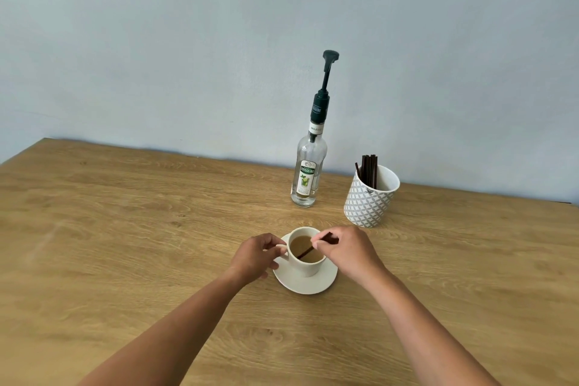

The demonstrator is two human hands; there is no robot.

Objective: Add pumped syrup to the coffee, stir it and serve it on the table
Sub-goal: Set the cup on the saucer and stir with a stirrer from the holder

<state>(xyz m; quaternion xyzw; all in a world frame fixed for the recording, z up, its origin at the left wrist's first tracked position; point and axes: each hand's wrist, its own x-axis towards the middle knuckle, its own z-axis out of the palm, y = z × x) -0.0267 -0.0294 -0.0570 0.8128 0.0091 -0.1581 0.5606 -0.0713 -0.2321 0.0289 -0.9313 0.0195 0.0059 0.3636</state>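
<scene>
White ceramic cup [305, 255] of milky coffee stands on its saucer [305, 283] on the wooden desk [125, 229]; left hand [255, 255] pinches the handle to steady it, while right hand [346, 247] pinches a dark stirring stick [308, 250] dipped inside.

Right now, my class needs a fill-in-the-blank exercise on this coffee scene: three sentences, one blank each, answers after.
The right hand pinches a dark ____ dipped in the coffee.
The cup stands on a white ____.
The left hand holds the cup's ____.
Missing words: stirrer; saucer; handle.
</scene>
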